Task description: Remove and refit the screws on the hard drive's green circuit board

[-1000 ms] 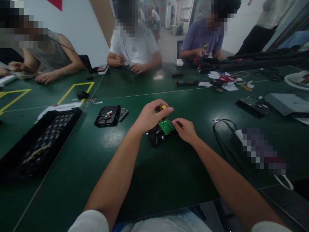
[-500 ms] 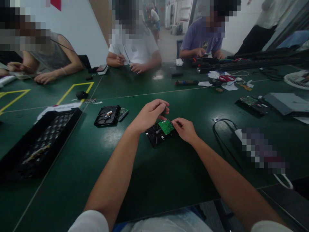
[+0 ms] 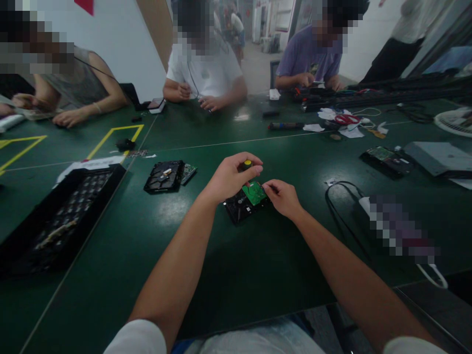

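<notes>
A black hard drive (image 3: 236, 208) with a green circuit board (image 3: 255, 193) on its upper face lies on the table in front of me. My left hand (image 3: 236, 173) is closed around a screwdriver (image 3: 248, 163) with a yellow-topped handle, above the board's far left corner. The screwdriver's tip and most of its shaft are hidden or too small to make out. At the drive's right edge, my right hand (image 3: 282, 195) pinches the side beside the board with thumb and fingers.
Left of the drive lie another hard drive (image 3: 162, 177) and a loose circuit board (image 3: 189, 173). A long black tray (image 3: 73, 216) stands further left. On the right are a cable (image 3: 334, 223), a third drive (image 3: 385, 161) and a grey metal box (image 3: 438, 157). People sit across the green table (image 3: 273, 275).
My left hand has turned slightly and its fingers have shifted, so the screwdriver's yellow top now shows. My right hand and the drive have stayed in place.
</notes>
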`<state>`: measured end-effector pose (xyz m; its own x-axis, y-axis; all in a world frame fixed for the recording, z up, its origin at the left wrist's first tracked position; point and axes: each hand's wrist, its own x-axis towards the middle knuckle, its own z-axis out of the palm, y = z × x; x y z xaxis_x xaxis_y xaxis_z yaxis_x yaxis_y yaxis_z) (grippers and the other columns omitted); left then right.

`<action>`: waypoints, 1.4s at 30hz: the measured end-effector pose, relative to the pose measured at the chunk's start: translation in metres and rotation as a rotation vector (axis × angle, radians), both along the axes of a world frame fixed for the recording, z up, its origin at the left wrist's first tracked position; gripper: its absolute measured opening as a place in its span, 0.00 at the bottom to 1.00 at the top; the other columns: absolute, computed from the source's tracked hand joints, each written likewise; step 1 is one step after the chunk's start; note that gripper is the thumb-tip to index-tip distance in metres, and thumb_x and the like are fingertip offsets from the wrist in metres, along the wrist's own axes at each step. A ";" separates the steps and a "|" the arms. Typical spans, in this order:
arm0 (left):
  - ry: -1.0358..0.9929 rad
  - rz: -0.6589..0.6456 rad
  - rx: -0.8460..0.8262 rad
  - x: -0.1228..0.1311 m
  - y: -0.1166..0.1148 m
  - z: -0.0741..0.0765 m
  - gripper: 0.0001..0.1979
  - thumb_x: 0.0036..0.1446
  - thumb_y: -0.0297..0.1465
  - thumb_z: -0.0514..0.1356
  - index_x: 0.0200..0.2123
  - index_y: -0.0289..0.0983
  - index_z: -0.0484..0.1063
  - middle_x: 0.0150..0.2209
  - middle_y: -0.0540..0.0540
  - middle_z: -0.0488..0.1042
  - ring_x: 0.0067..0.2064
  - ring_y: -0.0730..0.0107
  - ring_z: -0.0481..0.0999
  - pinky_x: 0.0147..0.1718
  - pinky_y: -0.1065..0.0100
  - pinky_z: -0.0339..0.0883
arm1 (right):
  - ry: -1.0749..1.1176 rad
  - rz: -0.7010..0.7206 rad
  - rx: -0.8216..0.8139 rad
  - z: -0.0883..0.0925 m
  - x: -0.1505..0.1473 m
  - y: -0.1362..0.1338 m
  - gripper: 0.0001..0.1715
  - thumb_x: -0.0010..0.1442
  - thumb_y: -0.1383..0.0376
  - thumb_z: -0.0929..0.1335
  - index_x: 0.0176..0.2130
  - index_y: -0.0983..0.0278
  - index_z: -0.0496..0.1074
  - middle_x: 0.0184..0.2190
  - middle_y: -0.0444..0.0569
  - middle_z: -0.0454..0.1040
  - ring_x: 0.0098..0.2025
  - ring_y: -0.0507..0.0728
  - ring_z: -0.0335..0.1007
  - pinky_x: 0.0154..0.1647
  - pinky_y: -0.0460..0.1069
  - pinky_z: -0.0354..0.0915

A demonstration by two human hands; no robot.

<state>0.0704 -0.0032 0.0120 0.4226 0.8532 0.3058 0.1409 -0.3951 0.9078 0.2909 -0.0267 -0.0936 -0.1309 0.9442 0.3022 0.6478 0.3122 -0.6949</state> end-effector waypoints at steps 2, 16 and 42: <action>-0.042 -0.025 -0.062 0.001 -0.001 0.001 0.13 0.67 0.40 0.65 0.47 0.38 0.79 0.39 0.44 0.79 0.37 0.69 0.78 0.31 0.72 0.75 | 0.007 -0.002 -0.009 -0.001 0.000 0.000 0.14 0.72 0.58 0.67 0.41 0.59 0.81 0.36 0.47 0.81 0.35 0.56 0.74 0.37 0.51 0.63; 0.115 0.070 0.056 -0.006 0.001 0.004 0.16 0.65 0.46 0.67 0.41 0.38 0.82 0.36 0.46 0.77 0.37 0.68 0.76 0.31 0.70 0.71 | -0.016 0.000 -0.011 -0.001 0.001 0.000 0.14 0.72 0.58 0.66 0.41 0.59 0.80 0.35 0.46 0.80 0.35 0.56 0.73 0.37 0.51 0.62; 0.237 0.115 0.109 -0.008 -0.001 0.007 0.19 0.68 0.47 0.63 0.35 0.37 0.79 0.33 0.47 0.76 0.34 0.69 0.74 0.30 0.71 0.70 | -0.003 -0.008 -0.037 0.001 0.000 0.000 0.14 0.72 0.58 0.66 0.41 0.59 0.81 0.37 0.47 0.82 0.37 0.56 0.74 0.38 0.51 0.63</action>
<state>0.0626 -0.0042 0.0188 0.3952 0.8673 0.3028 0.3940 -0.4578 0.7970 0.2909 -0.0265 -0.0930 -0.1241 0.9559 0.2663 0.6524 0.2808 -0.7039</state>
